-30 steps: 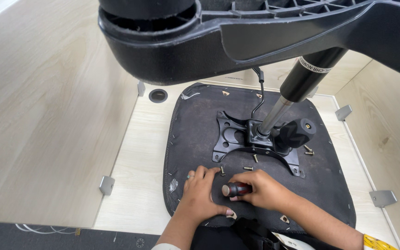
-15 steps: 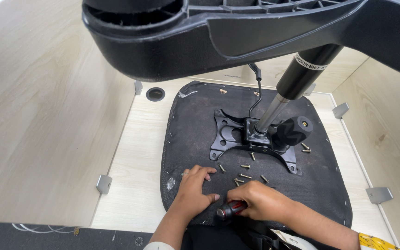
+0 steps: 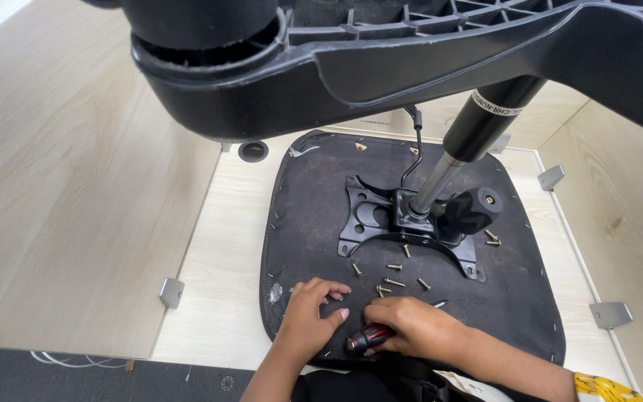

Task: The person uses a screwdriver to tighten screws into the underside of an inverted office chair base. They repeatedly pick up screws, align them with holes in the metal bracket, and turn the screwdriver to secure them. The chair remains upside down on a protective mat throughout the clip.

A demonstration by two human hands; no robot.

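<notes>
Black-and-red-handled screwdriver [image 3: 367, 339], gripped in the closed right hand [image 3: 411, 327], lies low over the near edge of the black fabric-covered chair seat underside [image 3: 314, 201]. Left hand [image 3: 308, 313], fingers spread, rests flat on the seat beside scattered small metal screws [image 3: 394, 282] near the black metal mounting plate [image 3: 370, 216].

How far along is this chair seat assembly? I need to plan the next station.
Done: black metal mounting plate sits on the upturned black fabric seat, gas cylinder fitted. In hand: right hand grips a red-and-black screwdriver; left hand rests on the seat. Left: loose screws lie undriven.
</notes>
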